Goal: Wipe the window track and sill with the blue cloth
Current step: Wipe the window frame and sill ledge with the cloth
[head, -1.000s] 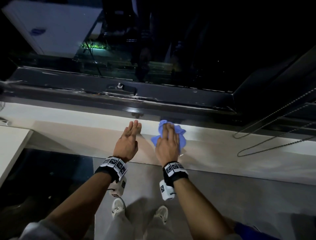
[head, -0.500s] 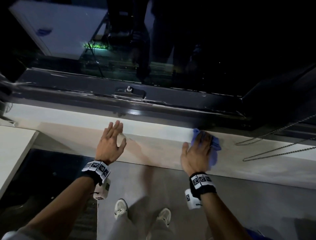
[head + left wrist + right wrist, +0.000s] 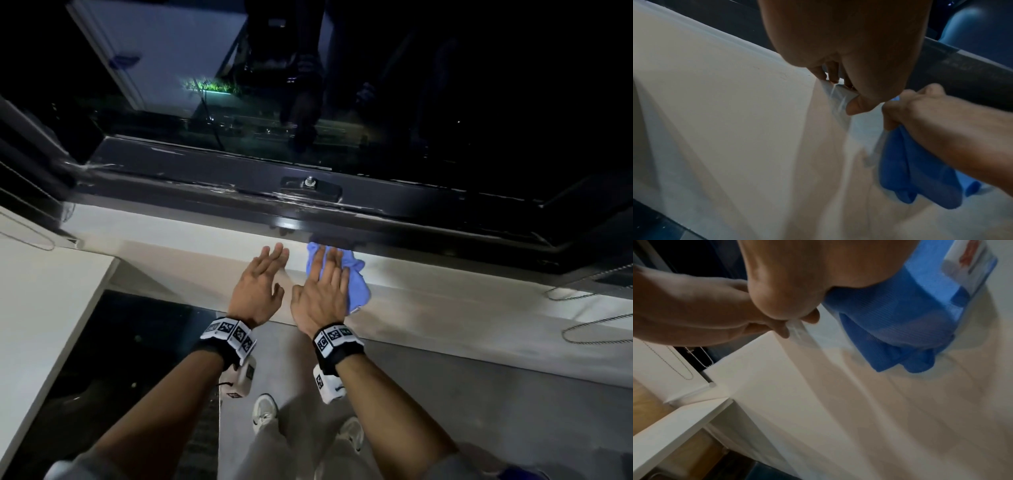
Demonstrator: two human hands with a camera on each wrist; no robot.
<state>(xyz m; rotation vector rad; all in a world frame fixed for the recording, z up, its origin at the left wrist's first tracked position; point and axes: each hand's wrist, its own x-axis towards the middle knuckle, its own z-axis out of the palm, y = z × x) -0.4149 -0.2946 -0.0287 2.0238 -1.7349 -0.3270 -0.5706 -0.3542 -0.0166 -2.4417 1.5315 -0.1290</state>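
The blue cloth (image 3: 358,284) lies bunched on the pale sill (image 3: 462,305), just below the dark window track (image 3: 222,202). My right hand (image 3: 325,281) lies flat on the cloth with straight fingers, pressing it to the sill. My left hand (image 3: 263,274) rests flat on the bare sill beside it, fingers straight, holding nothing. In the left wrist view the cloth (image 3: 910,170) bulges from under the right hand (image 3: 920,110). The right wrist view shows the cloth (image 3: 890,318) under the palm and the left hand (image 3: 694,308) close by.
A metal latch (image 3: 310,186) sits on the dark window frame above the hands. Looped bead cords (image 3: 599,330) lie on the sill at the right. A white tabletop (image 3: 41,308) meets the sill at the left. My shoes (image 3: 263,411) stand on the grey floor below.
My right hand swept the cloth to the right along the sill, then came back left beside the left hand. The left hand stayed flat on the sill.
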